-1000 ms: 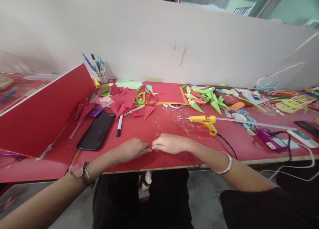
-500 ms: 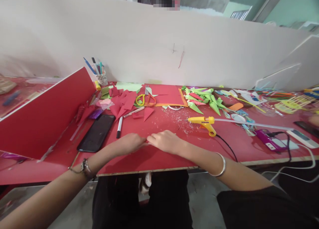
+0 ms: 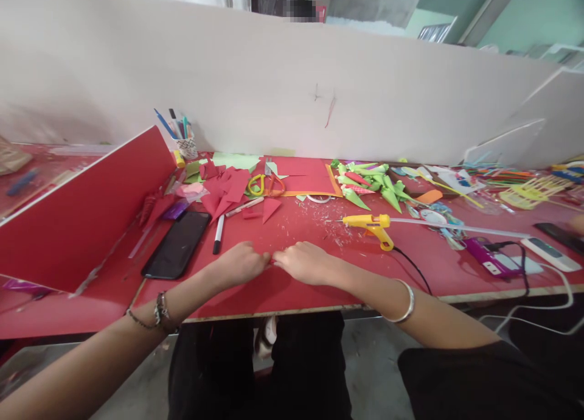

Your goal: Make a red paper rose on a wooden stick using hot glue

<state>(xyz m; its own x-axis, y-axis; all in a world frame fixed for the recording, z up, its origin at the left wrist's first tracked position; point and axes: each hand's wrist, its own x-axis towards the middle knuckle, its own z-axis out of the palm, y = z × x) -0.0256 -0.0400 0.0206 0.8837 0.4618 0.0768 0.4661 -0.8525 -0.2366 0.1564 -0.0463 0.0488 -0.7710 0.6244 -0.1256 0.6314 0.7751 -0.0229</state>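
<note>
My left hand (image 3: 241, 265) and my right hand (image 3: 303, 262) meet almost fingertip to fingertip, low over the front of the red table (image 3: 374, 286). The fingers of both are curled and pinched. A small reddish bit seems to show between them, but against the red surface I cannot make out what it is. Left of my left hand lie a black phone (image 3: 177, 245) and a white marker with a black cap (image 3: 219, 234). Beyond the hands are cut red paper pieces (image 3: 235, 185) and yellow and orange-handled scissors (image 3: 264, 185). A yellow glue gun (image 3: 371, 225) rests to the right.
Green and red paper cones (image 3: 369, 182) are heaped at the back. A red board (image 3: 91, 213) leans up at left, near a pen cup (image 3: 186, 146). A purple power strip (image 3: 490, 259) with cables sits at right. A white partition (image 3: 228, 73) closes off the rear.
My two hands have shifted slightly and their fingertips have turned a little against each other. The view has moved slightly; the things on the table lie as before.
</note>
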